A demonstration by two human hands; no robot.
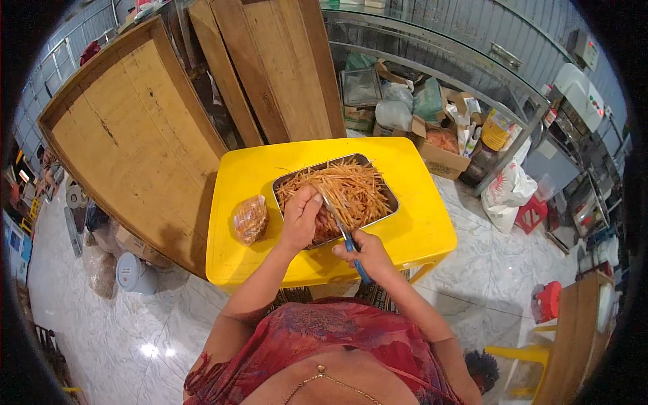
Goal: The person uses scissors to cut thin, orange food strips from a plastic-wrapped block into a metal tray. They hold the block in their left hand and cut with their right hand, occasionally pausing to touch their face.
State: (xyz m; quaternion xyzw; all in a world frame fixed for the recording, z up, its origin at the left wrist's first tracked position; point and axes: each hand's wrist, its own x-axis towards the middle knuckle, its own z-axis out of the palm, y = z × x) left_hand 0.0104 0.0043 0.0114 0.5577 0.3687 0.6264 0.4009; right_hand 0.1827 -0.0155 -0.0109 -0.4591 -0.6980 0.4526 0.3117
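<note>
A metal tray [395, 208] sits on a yellow plastic table [238, 177], heaped with thin orange-brown food strips [362, 195]. My left hand [301, 215] grips a bunch of these strips at the tray's left side. In my right hand [372, 253] are blue-handled scissors [349, 243], their blades reaching up to the left across the strips beside my left fingers. Whether the blades are parted is hard to tell. Left of the tray lies a clear plastic pack [250, 220] filled with similar orange-brown pieces, apart from both hands.
Large wooden trays [136, 106] lean behind and left of the table. A glass-topped metal rack [455, 55] holds cardboard boxes [440, 157] and bags at the back right. A white sack [506, 195] stands right; a white bucket [135, 272] is on the floor at left.
</note>
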